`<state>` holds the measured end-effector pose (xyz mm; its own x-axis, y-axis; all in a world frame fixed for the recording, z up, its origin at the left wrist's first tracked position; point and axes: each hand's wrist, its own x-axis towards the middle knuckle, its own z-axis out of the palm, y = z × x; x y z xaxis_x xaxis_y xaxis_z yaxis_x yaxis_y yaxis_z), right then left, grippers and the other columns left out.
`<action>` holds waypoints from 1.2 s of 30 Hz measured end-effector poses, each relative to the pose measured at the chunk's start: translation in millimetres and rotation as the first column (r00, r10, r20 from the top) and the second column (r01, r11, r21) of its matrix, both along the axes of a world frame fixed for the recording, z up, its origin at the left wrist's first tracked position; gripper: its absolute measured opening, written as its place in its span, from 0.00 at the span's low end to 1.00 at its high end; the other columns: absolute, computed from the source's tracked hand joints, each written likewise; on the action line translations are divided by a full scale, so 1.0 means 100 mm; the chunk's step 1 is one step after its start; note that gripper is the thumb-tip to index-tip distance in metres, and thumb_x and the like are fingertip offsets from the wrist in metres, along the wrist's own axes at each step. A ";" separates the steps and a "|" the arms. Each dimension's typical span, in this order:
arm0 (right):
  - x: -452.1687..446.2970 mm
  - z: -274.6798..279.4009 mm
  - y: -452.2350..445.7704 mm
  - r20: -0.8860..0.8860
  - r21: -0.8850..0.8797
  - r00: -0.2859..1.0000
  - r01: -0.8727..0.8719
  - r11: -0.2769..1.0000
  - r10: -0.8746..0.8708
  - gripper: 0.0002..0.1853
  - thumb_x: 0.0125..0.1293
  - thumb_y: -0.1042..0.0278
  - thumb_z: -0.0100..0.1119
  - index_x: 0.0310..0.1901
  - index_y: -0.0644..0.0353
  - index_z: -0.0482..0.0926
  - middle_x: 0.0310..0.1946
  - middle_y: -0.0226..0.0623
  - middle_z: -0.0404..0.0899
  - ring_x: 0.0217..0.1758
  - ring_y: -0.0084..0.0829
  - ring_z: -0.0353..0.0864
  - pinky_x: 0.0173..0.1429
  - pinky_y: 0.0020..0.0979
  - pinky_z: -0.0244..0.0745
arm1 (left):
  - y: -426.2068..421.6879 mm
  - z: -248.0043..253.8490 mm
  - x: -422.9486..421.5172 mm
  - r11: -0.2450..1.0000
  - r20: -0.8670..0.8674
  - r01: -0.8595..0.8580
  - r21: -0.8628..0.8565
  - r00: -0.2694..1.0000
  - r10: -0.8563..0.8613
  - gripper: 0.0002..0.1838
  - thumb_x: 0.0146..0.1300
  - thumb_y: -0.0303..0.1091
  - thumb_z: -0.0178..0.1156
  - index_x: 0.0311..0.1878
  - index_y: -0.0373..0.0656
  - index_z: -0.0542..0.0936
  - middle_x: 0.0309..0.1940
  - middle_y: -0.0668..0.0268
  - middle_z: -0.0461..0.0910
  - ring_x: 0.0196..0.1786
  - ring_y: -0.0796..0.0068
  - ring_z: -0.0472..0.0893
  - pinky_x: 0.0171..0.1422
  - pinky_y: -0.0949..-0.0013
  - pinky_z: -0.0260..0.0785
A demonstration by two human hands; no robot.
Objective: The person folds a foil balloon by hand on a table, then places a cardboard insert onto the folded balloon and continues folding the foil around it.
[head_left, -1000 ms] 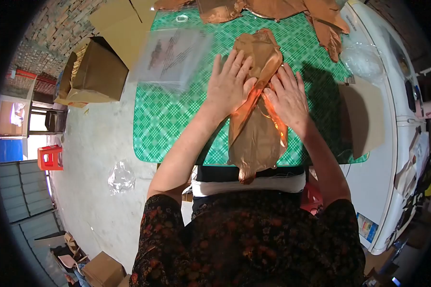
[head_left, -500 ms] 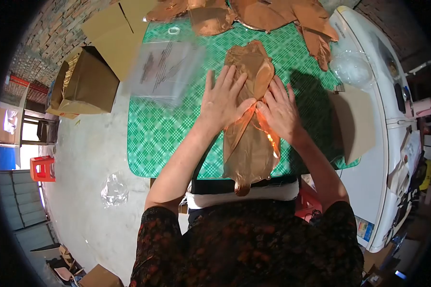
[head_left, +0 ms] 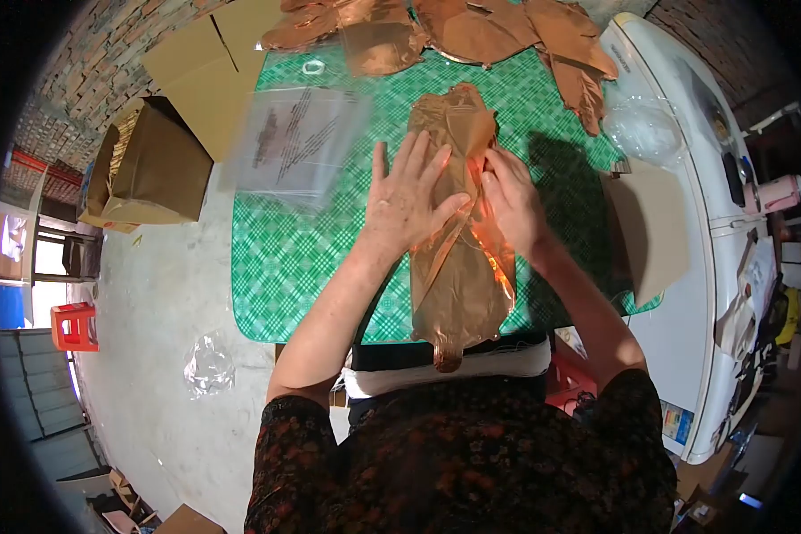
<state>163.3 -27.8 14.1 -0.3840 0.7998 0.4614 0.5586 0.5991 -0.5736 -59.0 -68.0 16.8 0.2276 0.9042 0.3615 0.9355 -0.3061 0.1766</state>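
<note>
A copper-coloured foil piece [head_left: 458, 303] is laid lengthwise on the green table [head_left: 271, 276], midway across its near half, with a narrow tab projecting past the table's near edge. Over that edge 2 bare forearms are extended, converging on the foil from either side, the elbows bent outward. The left hand [head_left: 403, 200] is held palm down across the foil's left margin; its 4 fingers are straight, free and directed toward the table's far edge, and its thumb is stretched sideways over the central folds. The right hand [head_left: 516, 209] is set on the foil's right margin, turned inward, with fingers curled and thumb brought close to the raised fold; whether the foil is pinched there cannot be told. Toward the table's far left corner, clear plastic sheets [head_left: 294, 147] are stacked; along its far edge, more copper-coloured pieces [head_left: 472, 36] are spread.
</note>
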 end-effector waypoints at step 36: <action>0.31 0.04 -0.38 0.553 0.197 0.833 -0.125 0.972 -0.005 0.34 0.75 0.53 0.63 0.75 0.66 0.74 0.83 0.48 0.66 0.89 0.47 0.58 0.89 0.64 0.34 | 0.03 -0.01 -0.05 0.999 -0.080 0.033 0.026 0.996 -0.031 0.31 0.86 0.51 0.44 0.85 0.50 0.67 0.87 0.60 0.61 0.90 0.58 0.55 0.92 0.40 0.39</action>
